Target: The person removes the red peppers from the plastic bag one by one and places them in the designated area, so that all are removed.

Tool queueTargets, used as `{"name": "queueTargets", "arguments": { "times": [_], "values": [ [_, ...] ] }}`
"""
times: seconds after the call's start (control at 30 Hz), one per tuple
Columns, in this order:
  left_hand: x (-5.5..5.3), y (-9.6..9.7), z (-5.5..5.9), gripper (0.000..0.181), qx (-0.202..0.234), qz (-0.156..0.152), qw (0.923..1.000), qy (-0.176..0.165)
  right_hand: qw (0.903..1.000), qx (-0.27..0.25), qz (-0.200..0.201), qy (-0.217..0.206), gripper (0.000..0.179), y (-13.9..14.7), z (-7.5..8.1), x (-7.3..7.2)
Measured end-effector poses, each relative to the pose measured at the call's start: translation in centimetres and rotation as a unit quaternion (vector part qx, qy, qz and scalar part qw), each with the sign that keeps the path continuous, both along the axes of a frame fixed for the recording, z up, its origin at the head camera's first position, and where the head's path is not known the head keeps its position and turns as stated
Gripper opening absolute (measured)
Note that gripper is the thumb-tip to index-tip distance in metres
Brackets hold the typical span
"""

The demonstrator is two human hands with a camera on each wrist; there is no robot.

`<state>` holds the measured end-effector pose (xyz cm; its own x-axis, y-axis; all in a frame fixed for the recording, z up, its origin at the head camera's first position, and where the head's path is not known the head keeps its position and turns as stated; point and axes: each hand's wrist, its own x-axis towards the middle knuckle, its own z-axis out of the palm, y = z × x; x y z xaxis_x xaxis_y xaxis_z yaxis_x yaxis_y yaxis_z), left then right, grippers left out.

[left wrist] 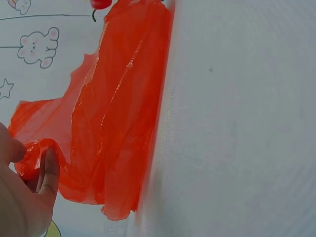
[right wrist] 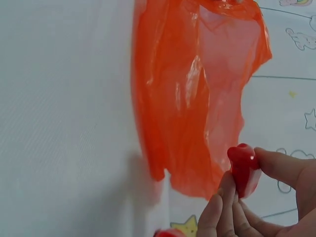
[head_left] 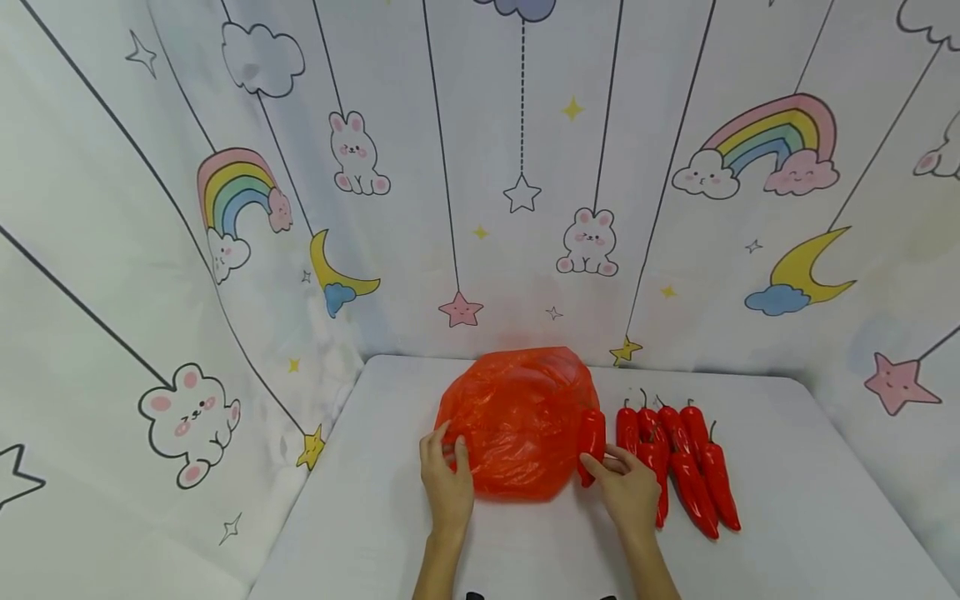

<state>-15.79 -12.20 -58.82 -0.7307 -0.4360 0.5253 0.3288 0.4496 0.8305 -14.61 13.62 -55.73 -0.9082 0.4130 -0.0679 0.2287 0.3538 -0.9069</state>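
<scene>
A translucent red-orange plastic bag (head_left: 517, 433) stands puffed up on the white table, its opening facing up. My left hand (head_left: 447, 479) is at the bag's left side and pinches its rim between thumb and fingers, as the left wrist view shows. At the bag's right side, my right hand (head_left: 626, 487) holds a glossy red chili pepper (head_left: 592, 437) between thumb and fingertips. In the right wrist view the pepper (right wrist: 244, 170) is held up beside the bag (right wrist: 182, 98). Several more red chili peppers (head_left: 693, 492) lie grouped on the table, right of my right hand.
The white table (head_left: 810, 500) reaches back to a pale cloth backdrop (head_left: 517, 275) printed with rabbits, stars, moons and rainbows. The cloth also rises along the left and right sides. In the left wrist view, part of a red pepper (left wrist: 100, 4) shows beyond the bag.
</scene>
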Motion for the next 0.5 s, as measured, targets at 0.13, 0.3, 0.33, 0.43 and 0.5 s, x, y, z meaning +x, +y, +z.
{"name": "queueTargets", "arguments": {
  "times": [0.13,0.3,0.33,0.43,0.5],
  "values": [
    [0.1,0.0,0.0,0.033,-0.001,0.001,1.0000,0.001,0.9994,0.020,-0.023,-0.015,0.073,0.9,-0.4,0.5],
    [0.0,0.0,0.0,0.034,-0.004,0.002,1.0000,0.006,0.9972,0.051,-0.048,-0.026,0.073,2.0,-0.9,0.9],
    [0.0,0.0,0.0,0.034,-0.004,0.002,1.0000,0.008,0.9967,0.056,-0.051,-0.030,0.072,2.2,-1.1,0.9],
    [0.0,0.0,0.0,0.033,-0.002,0.000,0.9999,0.013,0.9958,0.064,-0.055,-0.037,0.070,2.9,-1.3,1.0],
    [0.0,0.1,0.1,0.033,0.002,-0.002,0.9999,0.013,0.9953,0.068,-0.057,-0.040,0.069,3.3,-1.3,1.1]
  ]
}}
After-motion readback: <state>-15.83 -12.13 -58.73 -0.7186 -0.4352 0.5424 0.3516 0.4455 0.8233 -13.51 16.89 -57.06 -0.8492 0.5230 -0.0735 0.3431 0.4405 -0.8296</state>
